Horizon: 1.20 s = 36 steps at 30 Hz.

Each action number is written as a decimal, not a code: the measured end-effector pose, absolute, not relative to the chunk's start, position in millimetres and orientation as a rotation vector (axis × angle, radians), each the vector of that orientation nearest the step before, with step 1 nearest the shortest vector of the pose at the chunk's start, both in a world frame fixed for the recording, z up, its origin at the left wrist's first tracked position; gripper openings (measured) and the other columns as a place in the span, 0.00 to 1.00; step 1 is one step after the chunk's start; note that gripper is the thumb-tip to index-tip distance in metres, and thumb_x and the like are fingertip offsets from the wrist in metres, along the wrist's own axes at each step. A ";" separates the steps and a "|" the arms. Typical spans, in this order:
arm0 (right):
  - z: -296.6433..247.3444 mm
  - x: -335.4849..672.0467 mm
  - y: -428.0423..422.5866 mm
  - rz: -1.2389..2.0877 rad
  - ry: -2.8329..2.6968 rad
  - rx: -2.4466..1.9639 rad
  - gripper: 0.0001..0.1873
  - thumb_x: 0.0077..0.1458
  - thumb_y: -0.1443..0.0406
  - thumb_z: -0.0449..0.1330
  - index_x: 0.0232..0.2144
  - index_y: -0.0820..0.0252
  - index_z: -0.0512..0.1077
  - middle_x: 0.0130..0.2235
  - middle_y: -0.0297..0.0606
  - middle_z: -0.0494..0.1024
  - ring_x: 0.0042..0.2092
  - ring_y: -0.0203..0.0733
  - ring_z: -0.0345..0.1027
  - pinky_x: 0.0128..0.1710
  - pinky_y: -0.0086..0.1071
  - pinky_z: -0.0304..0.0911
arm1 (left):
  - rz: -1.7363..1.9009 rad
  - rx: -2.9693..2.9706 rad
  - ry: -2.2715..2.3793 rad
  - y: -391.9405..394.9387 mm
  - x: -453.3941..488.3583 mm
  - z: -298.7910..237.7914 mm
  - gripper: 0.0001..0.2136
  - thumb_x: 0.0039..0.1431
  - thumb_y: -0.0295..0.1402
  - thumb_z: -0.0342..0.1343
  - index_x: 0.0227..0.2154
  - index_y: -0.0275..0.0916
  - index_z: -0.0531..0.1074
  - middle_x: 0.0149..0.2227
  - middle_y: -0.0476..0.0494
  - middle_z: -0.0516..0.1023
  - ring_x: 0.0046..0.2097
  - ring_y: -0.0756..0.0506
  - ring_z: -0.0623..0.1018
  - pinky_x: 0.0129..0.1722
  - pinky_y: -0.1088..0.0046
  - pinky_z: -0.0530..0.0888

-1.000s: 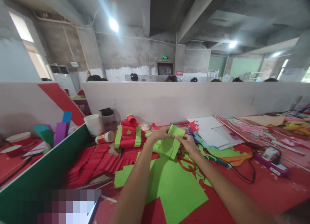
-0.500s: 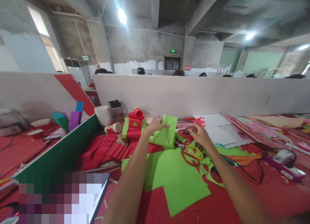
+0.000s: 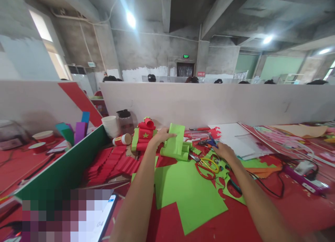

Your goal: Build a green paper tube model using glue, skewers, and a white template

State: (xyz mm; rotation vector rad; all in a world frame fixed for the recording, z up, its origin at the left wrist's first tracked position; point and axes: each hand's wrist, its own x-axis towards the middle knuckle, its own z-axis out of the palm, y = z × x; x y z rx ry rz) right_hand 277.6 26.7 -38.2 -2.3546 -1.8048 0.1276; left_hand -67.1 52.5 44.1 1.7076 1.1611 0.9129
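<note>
Two paper cups [image 3: 43, 136], red outside, are set at far left, with coloured strips [image 3: 81, 130] stood near a green board [image 3: 65, 165]. Past the board, one stack of white cups [image 3: 110, 127] is placed beside a dark-lidded jar [image 3: 125, 121]; a red-and-white bottle [image 3: 120, 140] is laid before them. Folded red paper [image 3: 110, 165] is spread nearer, and a starred red-and-green paper model [image 3: 144, 144] is stood just beyond. By the left hand [image 3: 158, 136], fingers pinched narrow, a green paper strip [image 3: 175, 141] is held upright above green rolls [image 3: 180, 156], behind a large green sheet [image 3: 190, 189], near the middle of a red table [image 3: 225, 226]. One pair of scissors [image 3: 205, 174] is laid beside the sheet. By the right hand [image 3: 224, 151], fingers curled, a blue-handled tool [image 3: 211, 142] is touched; whether it is gripped cannot be told. White sheets [image 3: 239, 141] and a purple power strip [image 3: 298, 178] are found farther right.
</note>
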 end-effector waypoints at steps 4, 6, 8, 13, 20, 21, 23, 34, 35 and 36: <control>-38.9 281.5 29.2 0.140 -1.748 -2.321 0.23 0.62 0.52 0.49 0.46 0.62 0.71 0.46 0.55 0.77 0.48 0.59 0.72 0.44 0.44 0.63 | 0.903 1.721 1.165 55.0 -68.0 41.8 0.18 0.44 0.36 0.68 0.39 0.35 0.78 0.34 0.43 0.82 0.33 0.44 0.80 0.31 0.72 0.75; -39.3 284.4 29.9 0.151 -1.716 -2.288 0.22 0.62 0.53 0.48 0.47 0.63 0.70 0.46 0.56 0.77 0.48 0.59 0.72 0.44 0.44 0.62 | 0.898 1.714 1.161 57.5 -68.4 40.0 0.19 0.44 0.36 0.68 0.40 0.34 0.78 0.33 0.42 0.82 0.32 0.44 0.79 0.30 0.72 0.74; -39.3 287.3 30.3 0.167 -1.683 -2.239 0.22 0.62 0.54 0.49 0.47 0.64 0.69 0.46 0.57 0.77 0.48 0.59 0.72 0.44 0.43 0.62 | 0.892 1.705 1.143 59.6 -68.9 38.4 0.19 0.44 0.37 0.68 0.40 0.34 0.78 0.33 0.42 0.82 0.32 0.45 0.79 0.30 0.72 0.75; -39.3 289.6 33.2 0.235 -1.594 -2.061 0.17 0.62 0.57 0.50 0.45 0.63 0.68 0.39 0.52 0.80 0.46 0.57 0.74 0.43 0.42 0.63 | 0.905 1.689 1.144 59.6 -70.2 37.5 0.19 0.44 0.37 0.69 0.40 0.35 0.77 0.35 0.41 0.82 0.33 0.44 0.79 0.32 0.71 0.75; -41.5 284.9 41.2 0.419 -1.439 -1.628 0.14 0.59 0.61 0.52 0.46 0.59 0.64 0.39 0.42 0.80 0.36 0.44 0.76 0.34 0.33 0.68 | 0.950 1.642 1.120 58.4 -64.4 35.9 0.19 0.43 0.37 0.69 0.39 0.35 0.77 0.35 0.41 0.83 0.36 0.42 0.80 0.35 0.69 0.77; -41.4 285.3 41.7 0.461 -1.381 -1.533 0.14 0.57 0.61 0.55 0.45 0.58 0.64 0.38 0.41 0.79 0.35 0.43 0.76 0.33 0.33 0.69 | 0.961 1.631 1.106 59.5 -62.7 34.8 0.19 0.43 0.37 0.69 0.40 0.35 0.77 0.34 0.41 0.83 0.36 0.42 0.81 0.35 0.68 0.77; -40.3 286.8 41.6 0.555 -1.278 -1.367 0.15 0.50 0.62 0.60 0.42 0.58 0.66 0.34 0.38 0.79 0.31 0.42 0.75 0.30 0.32 0.68 | 0.980 1.612 1.079 62.0 -59.6 32.4 0.20 0.43 0.39 0.69 0.40 0.35 0.77 0.33 0.41 0.83 0.35 0.42 0.81 0.35 0.67 0.77; -24.4 272.8 24.5 0.824 -1.187 -1.359 0.20 0.41 0.55 0.69 0.33 0.62 0.73 0.28 0.40 0.79 0.30 0.42 0.74 0.23 0.28 0.61 | 1.010 1.658 1.035 65.7 -57.0 30.4 0.23 0.42 0.41 0.69 0.41 0.34 0.77 0.35 0.40 0.83 0.37 0.41 0.81 0.36 0.68 0.77; -23.2 270.7 23.0 0.850 -1.164 -1.324 0.20 0.41 0.56 0.70 0.33 0.62 0.73 0.31 0.42 0.80 0.33 0.44 0.75 0.22 0.27 0.61 | 1.014 1.658 1.029 65.1 -56.9 30.8 0.23 0.42 0.41 0.69 0.41 0.34 0.77 0.36 0.40 0.83 0.37 0.41 0.81 0.37 0.67 0.77; -21.8 269.0 21.6 0.874 -1.145 -1.275 0.20 0.40 0.56 0.70 0.34 0.61 0.73 0.34 0.44 0.81 0.34 0.45 0.76 0.21 0.26 0.59 | 1.015 1.657 1.027 64.3 -56.9 31.4 0.23 0.42 0.42 0.69 0.41 0.34 0.77 0.37 0.40 0.82 0.37 0.41 0.81 0.37 0.67 0.77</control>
